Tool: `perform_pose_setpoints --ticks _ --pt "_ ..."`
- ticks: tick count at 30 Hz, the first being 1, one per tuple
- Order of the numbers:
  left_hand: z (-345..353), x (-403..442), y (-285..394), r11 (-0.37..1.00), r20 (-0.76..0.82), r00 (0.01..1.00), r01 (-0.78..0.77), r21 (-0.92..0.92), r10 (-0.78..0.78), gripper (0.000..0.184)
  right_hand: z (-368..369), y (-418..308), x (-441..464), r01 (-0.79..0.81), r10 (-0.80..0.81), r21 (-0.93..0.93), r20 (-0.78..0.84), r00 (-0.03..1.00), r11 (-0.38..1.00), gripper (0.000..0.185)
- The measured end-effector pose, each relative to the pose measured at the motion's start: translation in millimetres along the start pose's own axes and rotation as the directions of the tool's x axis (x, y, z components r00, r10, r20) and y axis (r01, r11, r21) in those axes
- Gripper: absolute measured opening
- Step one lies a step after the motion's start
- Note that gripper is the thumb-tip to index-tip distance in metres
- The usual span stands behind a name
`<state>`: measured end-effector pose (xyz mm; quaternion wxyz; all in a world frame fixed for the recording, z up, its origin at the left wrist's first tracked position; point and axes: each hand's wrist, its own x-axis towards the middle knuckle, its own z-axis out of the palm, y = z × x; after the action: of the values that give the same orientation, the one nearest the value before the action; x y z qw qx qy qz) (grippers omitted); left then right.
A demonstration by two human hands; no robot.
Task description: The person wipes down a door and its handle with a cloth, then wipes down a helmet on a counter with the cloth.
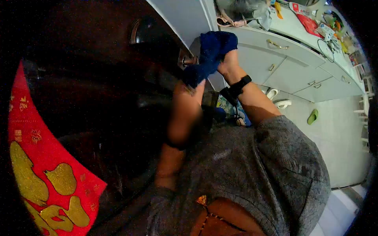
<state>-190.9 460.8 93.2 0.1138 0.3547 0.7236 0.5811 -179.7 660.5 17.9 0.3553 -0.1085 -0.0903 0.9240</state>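
Both arms stretched out, a person holds a navy cloth (212, 55) up to the metal handle (187, 60) at the edge of a dark door (90, 51).
The left hand (193, 89) disappears into the lower end of the cloth, the right hand (230, 62) into its upper end; the fabric hides the fingers, so their grip cannot be told, nor can contact with the handle. A sideways tug could snag the cloth on the handle, and the black wrist strap (239, 87) might catch if the right arm dips. Beyond, a plastic bag (249, 10) sits by the counter's (287, 24) near left corner.
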Motion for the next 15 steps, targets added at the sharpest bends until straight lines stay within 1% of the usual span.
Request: perform_pose_setpoints --ticks 1,2,3,4,5,6,7,8,10,11,12,14,15 --pt "-6.3 -5.3 -1.6 0.99 0.131 0.991 -0.047 0.132 0.03 0.022 -5.2 -3.7 -0.2 0.011 -0.011 0.009 -0.001 1.0 1.0 0.037" --pt "-13.7 -12.7 -5.6 0.961 0.26 0.965 -0.1 0.257 0.03 0.015 -16.4 -7.1 -8.4 -0.051 0.055 -0.171 0.017 0.998 0.984 0.04" --pt "-19.2 -17.9 -15.6 0.961 0.263 0.965 -0.091 0.262 0.02 0.015 -25.8 -5.4 -16.2 -0.074 0.081 -0.333 0.007 0.997 0.94 0.039" --pt "-22.6 -20.7 -30.8 0.913 0.404 0.905 -0.269 0.305 0.132 0.012 -33.5 2.6 -26.4 -0.052 0.057 -0.559 -0.007 0.998 0.828 0.037" --pt "-25.0 -27.0 -38.9 0.897 0.434 0.896 -0.269 0.35 0.099 0.013 -41.4 10.6 -36.2 -0.041 0.046 -0.699 -0.011 0.999 0.714 0.036" --pt "-27.3 -33.2 -46.8 0.877 0.463 0.884 -0.273 0.395 0.067 0.014 -41.0 22.3 -50.4 -0.052 0.057 -0.742 -0.019 0.998 0.669 0.034" --pt "-29.7 -39.4 -54.8 0.855 0.49 0.871 -0.28 0.437 0.034 0.017 -38.1 34.1 -61.9 -0.096 0.106 -0.635 -0.022 0.994 0.766 0.034" --pt "-33.4 -42.9 -54.1 0.895 0.32 0.947 -0.113 0.431 -0.034 0.017 -29.2 45.1 -75.8 -0.145 0.155 -0.516 -0.025 0.988 0.844 0.033" --pt "-44.3 -44.8 -57.5 0.858 0.175 0.984 -0.121 0.5 0.037 0.018 3.7 47.3 -90.1 -0.346 0.338 -0.327 -0.083 0.937 0.879 0.024" --pt "-49.7 -45.7 -59.1 0.838 0.101 0.992 -0.115 0.533 0.072 0.019 -1.8 56.8 -81.9 -0.348 0.341 -0.323 -0.082 0.937 0.88 0.024" --pt "-49.1 -39.7 -60.2 0.937 0.01 1.0 0.018 0.348 -0.023 0.021 -17.9 69.9 -64.1 -0.31 0.261 -0.541 -0.167 0.951 0.782 0.02" --pt "-49.1 -38.7 -61.5 0.981 -0.057 0.99 0.137 0.136 -0.131 0.023 -70.3 99.8 -26.8 -0.274 0.157 -0.726 -0.227 0.961 0.631 0.017" --pt "-49.9 -43.0 -65.8 0.974 -0.005 0.998 0.059 0.219 -0.059 0.022 -107.4 121.2 -5.3 -0.006 -0.023 -0.977 -0.011 1.0 0.215 0.026"
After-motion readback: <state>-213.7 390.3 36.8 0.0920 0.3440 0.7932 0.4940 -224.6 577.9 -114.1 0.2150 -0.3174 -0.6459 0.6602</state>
